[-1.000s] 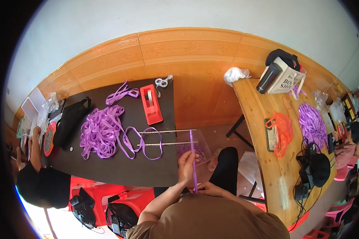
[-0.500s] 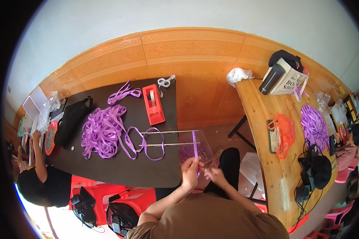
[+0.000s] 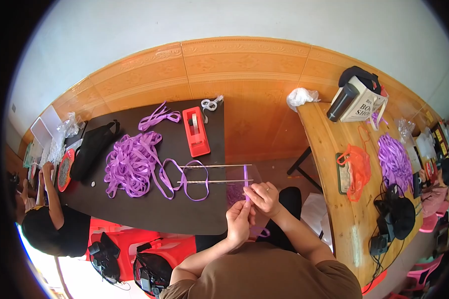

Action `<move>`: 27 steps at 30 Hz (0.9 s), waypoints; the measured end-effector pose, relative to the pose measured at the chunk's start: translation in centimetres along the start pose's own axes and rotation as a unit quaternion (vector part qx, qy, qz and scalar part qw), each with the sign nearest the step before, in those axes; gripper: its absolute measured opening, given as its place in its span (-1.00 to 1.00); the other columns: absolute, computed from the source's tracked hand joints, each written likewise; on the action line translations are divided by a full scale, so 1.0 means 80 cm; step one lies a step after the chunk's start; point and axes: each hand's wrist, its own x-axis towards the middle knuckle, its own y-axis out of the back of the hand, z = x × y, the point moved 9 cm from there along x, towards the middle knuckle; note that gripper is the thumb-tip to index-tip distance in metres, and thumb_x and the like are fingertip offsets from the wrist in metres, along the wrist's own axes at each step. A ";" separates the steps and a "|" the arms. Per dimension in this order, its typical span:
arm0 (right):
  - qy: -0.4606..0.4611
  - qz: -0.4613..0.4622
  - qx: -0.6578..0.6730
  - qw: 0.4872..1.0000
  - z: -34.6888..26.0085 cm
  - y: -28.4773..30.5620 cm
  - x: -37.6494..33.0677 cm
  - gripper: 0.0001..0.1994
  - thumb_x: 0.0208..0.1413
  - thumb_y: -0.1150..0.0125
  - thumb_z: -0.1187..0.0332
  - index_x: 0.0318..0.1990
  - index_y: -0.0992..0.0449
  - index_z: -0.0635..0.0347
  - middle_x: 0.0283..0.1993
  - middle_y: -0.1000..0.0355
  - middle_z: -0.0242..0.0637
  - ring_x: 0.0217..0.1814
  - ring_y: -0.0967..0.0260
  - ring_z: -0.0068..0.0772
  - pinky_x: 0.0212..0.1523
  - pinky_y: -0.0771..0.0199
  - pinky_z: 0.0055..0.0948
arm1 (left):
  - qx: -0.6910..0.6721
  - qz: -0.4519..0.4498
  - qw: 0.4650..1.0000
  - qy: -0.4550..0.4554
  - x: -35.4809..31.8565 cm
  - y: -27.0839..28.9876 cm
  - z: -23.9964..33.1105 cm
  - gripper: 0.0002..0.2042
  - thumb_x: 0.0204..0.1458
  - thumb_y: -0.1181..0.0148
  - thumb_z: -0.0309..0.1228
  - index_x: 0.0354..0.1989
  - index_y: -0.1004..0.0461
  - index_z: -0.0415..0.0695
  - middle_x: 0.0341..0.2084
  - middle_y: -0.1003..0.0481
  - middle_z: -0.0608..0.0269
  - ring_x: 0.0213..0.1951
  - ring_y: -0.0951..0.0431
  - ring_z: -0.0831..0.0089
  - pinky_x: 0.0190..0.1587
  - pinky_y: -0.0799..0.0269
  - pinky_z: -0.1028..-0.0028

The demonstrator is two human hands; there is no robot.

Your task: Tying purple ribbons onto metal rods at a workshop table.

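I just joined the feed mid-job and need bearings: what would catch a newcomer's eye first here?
The tangled heap of purple ribbon on the dark table, with a red tape dispenser behind it. Nearer, the left hand and right hand pinch a purple ribbon strip at two thin rods jutting off the table's edge. Another purple pile lies on the wooden bench at right.

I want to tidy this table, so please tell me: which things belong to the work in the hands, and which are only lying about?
In use:
left hand and right hand holding a purple ribbon strip
two thin rods
ribbon pile

Lying about:
red tape dispenser
scissors
black bag
orange net bag
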 end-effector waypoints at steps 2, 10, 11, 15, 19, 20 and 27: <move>-0.007 0.013 0.004 1.000 -0.003 0.003 0.004 -0.64 -0.26 -0.27 0.42 -0.18 -0.51 0.18 -0.39 -0.34 -0.33 -0.50 -0.31 -0.40 -0.58 -0.20 -0.45 | 0.013 -0.008 1.000 0.007 -0.004 -0.002 0.007 -0.84 0.20 0.09 -0.45 -0.31 -0.42 -0.25 -0.62 -0.37 0.34 -0.70 -0.25 0.67 -0.64 -0.17 0.70; -0.078 -0.008 0.131 0.988 0.007 0.007 0.021 -0.70 -0.22 -0.26 0.44 -0.22 -0.50 0.20 -0.47 -0.32 -0.32 -0.51 -0.32 -0.35 -0.58 -0.26 -0.42 | 0.123 -0.083 0.988 0.041 -0.014 -0.024 0.048 -0.80 0.20 0.09 -0.42 -0.19 -0.44 -0.26 -0.60 -0.38 0.35 -0.70 -0.28 0.65 -0.64 -0.16 0.71; -0.100 -0.026 0.156 0.982 0.014 0.003 0.025 -0.73 -0.20 -0.24 0.46 -0.24 -0.50 0.20 -0.49 -0.32 -0.30 -0.51 -0.33 -0.33 -0.57 -0.28 -0.41 | 0.123 -0.095 0.987 0.047 -0.015 -0.030 0.061 -0.80 0.20 0.09 -0.42 -0.18 -0.44 -0.27 -0.59 -0.39 0.34 -0.69 -0.30 0.65 -0.64 -0.16 0.71; -0.308 -0.033 0.323 0.895 0.070 -0.018 0.047 -0.89 0.05 -0.09 0.46 -0.45 -0.47 0.30 -0.53 -0.34 -0.29 -0.59 -0.26 -0.48 -0.60 -0.22 -0.50 | 0.093 -0.118 0.966 -0.209 -0.025 -0.073 0.195 -0.60 0.20 0.10 -0.29 0.11 -0.22 -0.33 -0.36 -0.45 0.08 -0.68 -0.40 0.51 -0.65 -0.24 0.67; -0.521 -0.097 0.470 0.706 0.143 -0.085 0.033 -0.78 0.10 -0.12 0.38 -0.53 -0.49 0.32 -0.68 -0.28 -0.46 -0.69 -0.08 -0.71 -0.66 -0.04 -0.63 | 0.012 -0.067 0.914 -0.401 -0.042 -0.072 0.247 -0.63 0.18 0.11 -0.38 0.12 -0.22 -0.32 -0.19 -0.40 0.01 -0.40 -0.51 0.42 -0.38 -0.39 0.54; -0.535 -0.112 0.502 0.670 0.152 -0.102 0.030 -0.79 0.08 -0.13 0.38 -0.53 -0.50 0.31 -0.68 -0.28 -0.46 -0.69 -0.07 -0.72 -0.66 -0.01 -0.65 | 0.041 -0.098 0.922 -0.371 -0.037 -0.071 0.228 -0.66 0.18 0.11 -0.44 0.10 -0.25 -0.33 -0.19 -0.42 0.01 -0.40 -0.51 0.41 -0.34 -0.40 0.51; -0.581 -0.190 0.541 0.578 0.168 -0.140 0.005 -0.82 0.03 -0.20 0.38 -0.50 -0.51 0.32 -0.70 -0.20 -0.52 -0.70 -0.02 -0.76 -0.72 0.15 -0.70 | 0.167 -0.151 0.973 0.057 0.011 0.012 -0.047 -0.81 0.13 -0.02 -0.48 -0.14 -0.46 -0.30 -0.39 -0.51 0.22 -0.45 -0.48 0.57 -0.34 -0.39 0.61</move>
